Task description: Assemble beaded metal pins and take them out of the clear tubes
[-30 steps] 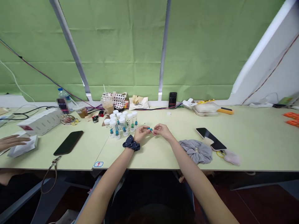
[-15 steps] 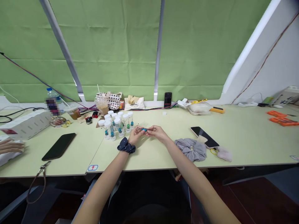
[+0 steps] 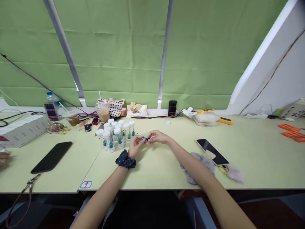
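My left hand (image 3: 135,146), with a dark dotted scrunchie (image 3: 125,159) on its wrist, pinches a small shiny blue piece (image 3: 144,138) between thumb and fingers. At the piece's right end, the fingertips of my right hand (image 3: 157,137) are closed on it too. The piece is too small to name surely, and fingers cover part of it. Just left of my hands stand several clear sand timers (image 3: 119,140) with white caps and blue or green sand inside. Both hands are a little above the tabletop (image 3: 157,168).
Left lie a dark phone (image 3: 51,157) and a white box (image 3: 23,130); another person's hand (image 3: 4,158) shows at the edge. Iced drinks (image 3: 103,112) and a tissue pack (image 3: 136,110) stand behind. Right are a phone (image 3: 214,152), a grey scrunchie (image 3: 190,176) and orange scissors (image 3: 289,128).
The view has shifted slightly. My right hand has turned a little, its fingers now more bent around the end of the blue piece. The other person's hand at left has drawn back.
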A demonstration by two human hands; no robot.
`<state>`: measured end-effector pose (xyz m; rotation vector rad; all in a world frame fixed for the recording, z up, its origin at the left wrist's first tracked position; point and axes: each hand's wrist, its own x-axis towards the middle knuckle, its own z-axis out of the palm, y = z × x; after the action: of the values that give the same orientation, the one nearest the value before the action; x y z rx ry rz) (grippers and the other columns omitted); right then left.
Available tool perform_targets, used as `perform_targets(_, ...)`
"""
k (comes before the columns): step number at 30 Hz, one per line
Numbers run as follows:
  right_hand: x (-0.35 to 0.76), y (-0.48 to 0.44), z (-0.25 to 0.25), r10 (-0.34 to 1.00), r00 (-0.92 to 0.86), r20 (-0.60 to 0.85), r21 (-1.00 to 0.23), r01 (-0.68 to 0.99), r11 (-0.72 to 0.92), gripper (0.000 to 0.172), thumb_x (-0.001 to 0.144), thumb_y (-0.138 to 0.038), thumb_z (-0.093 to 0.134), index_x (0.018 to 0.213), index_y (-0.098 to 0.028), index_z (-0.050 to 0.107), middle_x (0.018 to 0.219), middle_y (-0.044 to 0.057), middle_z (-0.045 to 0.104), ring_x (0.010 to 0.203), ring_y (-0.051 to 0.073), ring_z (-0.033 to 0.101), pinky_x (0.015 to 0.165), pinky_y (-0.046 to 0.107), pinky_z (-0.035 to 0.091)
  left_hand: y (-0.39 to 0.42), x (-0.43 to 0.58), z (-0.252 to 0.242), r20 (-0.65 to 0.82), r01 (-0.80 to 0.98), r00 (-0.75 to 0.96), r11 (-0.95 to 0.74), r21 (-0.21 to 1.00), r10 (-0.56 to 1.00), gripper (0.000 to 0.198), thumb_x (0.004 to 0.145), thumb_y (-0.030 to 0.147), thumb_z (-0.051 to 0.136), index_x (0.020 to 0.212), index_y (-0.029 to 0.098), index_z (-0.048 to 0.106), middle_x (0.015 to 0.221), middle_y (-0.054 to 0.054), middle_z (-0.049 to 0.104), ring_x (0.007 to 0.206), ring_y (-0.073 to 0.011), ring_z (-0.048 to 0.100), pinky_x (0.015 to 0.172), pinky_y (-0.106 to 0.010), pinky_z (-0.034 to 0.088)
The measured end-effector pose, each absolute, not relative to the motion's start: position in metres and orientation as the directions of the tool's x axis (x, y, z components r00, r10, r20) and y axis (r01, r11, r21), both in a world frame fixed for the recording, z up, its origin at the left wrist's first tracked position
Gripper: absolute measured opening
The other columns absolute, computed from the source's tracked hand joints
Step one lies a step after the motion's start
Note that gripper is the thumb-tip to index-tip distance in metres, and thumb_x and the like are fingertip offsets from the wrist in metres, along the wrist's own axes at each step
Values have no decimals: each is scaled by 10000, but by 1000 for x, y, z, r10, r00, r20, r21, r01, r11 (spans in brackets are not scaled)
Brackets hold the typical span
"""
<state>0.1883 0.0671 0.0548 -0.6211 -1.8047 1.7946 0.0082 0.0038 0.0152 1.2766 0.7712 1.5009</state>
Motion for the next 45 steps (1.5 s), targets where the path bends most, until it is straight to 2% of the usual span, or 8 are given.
perform_targets(6, 190, 62, 37, 676, -733, 74, -994, -109, -8, 412, 573, -336, 845, 804, -116, 583, 736, 43, 691, 658, 177, 686, 663, 318, 561, 7, 8, 13, 345, -256, 80, -315, 914, 935, 378, 696, 386, 751, 917, 158, 547, 776, -48, 679, 722, -181, 669, 733, -348, 542)
perform_targets(13, 150, 63, 58, 680, -728, 88, -978, -193, -80, 416, 564, -330, 856, 803, -109, 597, 741, 56, 706, 670, 158, 688, 685, 288, 565, 12, -12, 21, 353, -379, -97, -363, 852, 930, 368, 691, 342, 759, 944, 163, 561, 774, -5, 644, 674, -105, 627, 694, -254, 519)
perform_targets(20, 167, 79, 83, 528, -848, -35, -998, 0, -66, 426, 579, -301, 855, 843, -90, 596, 784, 109, 716, 696, 203, 702, 705, 347, 575, 8, -7, 22, 370, -369, -39, -357, 858, 928, 382, 699, 356, 750, 962, 154, 561, 802, -42, 672, 727, -154, 661, 749, -325, 531)
perform_targets(24, 177, 93, 77, 455, -889, -61, -998, 56, -25, 416, 583, -291, 850, 851, -99, 597, 783, 85, 708, 693, 195, 698, 697, 351, 573, 7, -2, 17, 362, -352, -35, -351, 868, 931, 361, 675, 356, 768, 901, 155, 571, 881, -62, 690, 774, -177, 672, 811, -375, 524)
perform_targets(30, 177, 80, 39, 617, -786, 43, -995, -91, -46, 379, 605, -325, 832, 825, -115, 607, 762, 51, 701, 679, 159, 681, 676, 299, 555, 9, -6, 13, 343, -262, 26, -324, 909, 939, 366, 675, 357, 771, 920, 139, 608, 834, -74, 699, 766, -193, 675, 809, -388, 524)
perform_targets(35, 182, 57, 32, 754, -652, 86, -987, -157, -24, 363, 600, -332, 830, 824, -126, 633, 757, 44, 701, 676, 152, 670, 706, 307, 547, 12, -6, 6, 336, -272, 77, -305, 913, 939, 345, 676, 335, 774, 925, 150, 624, 917, -81, 698, 791, -201, 681, 835, -405, 522)
perform_targets(39, 182, 47, 32, 813, -576, 86, -989, -150, -2, 408, 561, -334, 847, 854, -125, 655, 770, 53, 707, 682, 159, 669, 734, 327, 546, 11, -6, 3, 333, -295, 96, -293, 909, 938, 355, 675, 324, 777, 937, 145, 617, 938, -87, 697, 803, -199, 679, 846, -412, 520)
perform_targets(45, 184, 34, 30, 854, -500, 148, -978, -201, 52, 443, 618, -399, 811, 925, -157, 602, 684, 16, 675, 644, 161, 672, 670, 321, 564, 6, -4, 6, 330, -281, 143, -281, 918, 933, 389, 651, 341, 790, 940, 137, 628, 930, -94, 701, 839, -208, 670, 844, -412, 519)
